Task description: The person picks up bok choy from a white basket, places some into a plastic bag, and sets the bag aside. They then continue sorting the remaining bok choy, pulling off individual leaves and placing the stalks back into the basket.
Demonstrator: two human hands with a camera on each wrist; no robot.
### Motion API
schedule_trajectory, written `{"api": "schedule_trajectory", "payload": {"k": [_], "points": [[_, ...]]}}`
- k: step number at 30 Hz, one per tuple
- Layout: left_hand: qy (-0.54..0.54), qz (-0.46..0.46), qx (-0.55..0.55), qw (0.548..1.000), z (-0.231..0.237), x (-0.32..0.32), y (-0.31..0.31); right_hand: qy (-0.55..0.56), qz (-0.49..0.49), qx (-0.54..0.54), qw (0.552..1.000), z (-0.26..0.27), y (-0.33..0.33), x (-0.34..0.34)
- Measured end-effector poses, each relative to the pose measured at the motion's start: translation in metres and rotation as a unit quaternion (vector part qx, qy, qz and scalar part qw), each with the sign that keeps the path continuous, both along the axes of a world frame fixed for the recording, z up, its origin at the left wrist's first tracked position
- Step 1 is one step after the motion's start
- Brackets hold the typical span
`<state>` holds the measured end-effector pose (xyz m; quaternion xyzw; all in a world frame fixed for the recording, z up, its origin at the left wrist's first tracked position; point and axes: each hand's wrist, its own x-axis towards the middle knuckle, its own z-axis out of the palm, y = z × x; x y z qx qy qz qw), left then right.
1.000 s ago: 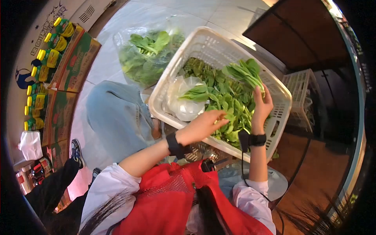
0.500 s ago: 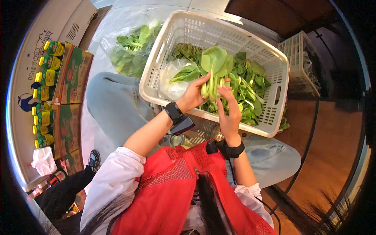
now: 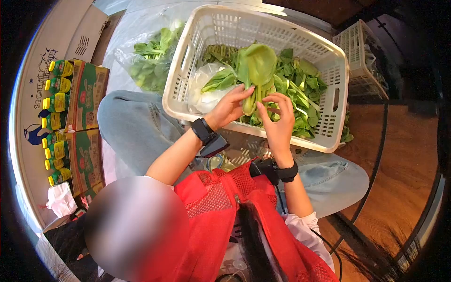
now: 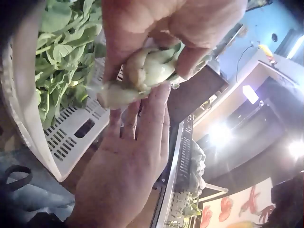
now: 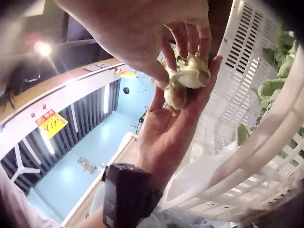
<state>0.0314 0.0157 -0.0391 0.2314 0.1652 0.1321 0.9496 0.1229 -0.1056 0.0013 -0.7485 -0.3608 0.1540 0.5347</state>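
The person in the red vest (image 3: 211,230) has both hands on a bunch of broad-leaved greens with thick pale-green stems (image 3: 256,66), held up over the big white perforated plastic basket (image 3: 342,70). The left hand (image 3: 229,109) grips it low on the stems, its thumb on top and its fingers behind. The right hand (image 3: 280,124) has its fingers curved in and pinches the stem ends between thumb and fingertips. The leaves fan out away from the person, toward the far side of the basket.

Inside the basket I can see a heap of loose dark and light green leaves (image 3: 307,96) on the right, and on the left a clear plastic bag with something white in it (image 3: 199,89); a small sprig of leaves (image 3: 220,81) lies over that. Left of the basket, on the floor, sits a see-through bag of leafy greens (image 3: 148,75). Further left, yellow-capped bottles with green labels (image 3: 58,102) stand beside brown and green cardboard cartons (image 3: 89,96). A smaller white slatted crate (image 3: 350,44) is off to the right
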Motion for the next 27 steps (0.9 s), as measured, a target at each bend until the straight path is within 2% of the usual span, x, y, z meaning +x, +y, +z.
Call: {"api": "schedule_trajectory", "payload": {"k": [2, 5, 8, 12, 21, 27], "points": [[0.002, -0.003, 0.007, 1.000, -0.004, 0.001, 0.001, -0.001, -0.003, 0.003, 1.000, 0.000, -0.001, 0.000], [0.010, -0.004, 0.009, 1.000, 0.000, -0.001, 0.004, 0.122, -0.030, 0.050, 0.991, -0.001, -0.003, 0.001], [-0.009, 0.007, 0.016, 1.000, 0.012, -0.001, 0.007, 0.250, -0.047, 0.107, 0.961, -0.013, -0.008, 0.013], [-0.029, 0.018, 0.039, 0.999, 0.019, 0.001, 0.007, 0.311, -0.054, 0.093, 0.945, -0.009, -0.009, 0.017], [0.019, 0.025, 0.100, 0.994, 0.018, 0.001, 0.006, 0.314, -0.064, 0.083, 0.944, -0.009, -0.007, 0.013], [0.019, 0.025, 0.099, 0.995, 0.016, 0.001, 0.007, 0.302, -0.055, 0.080, 0.948, -0.014, -0.007, 0.014]]}}
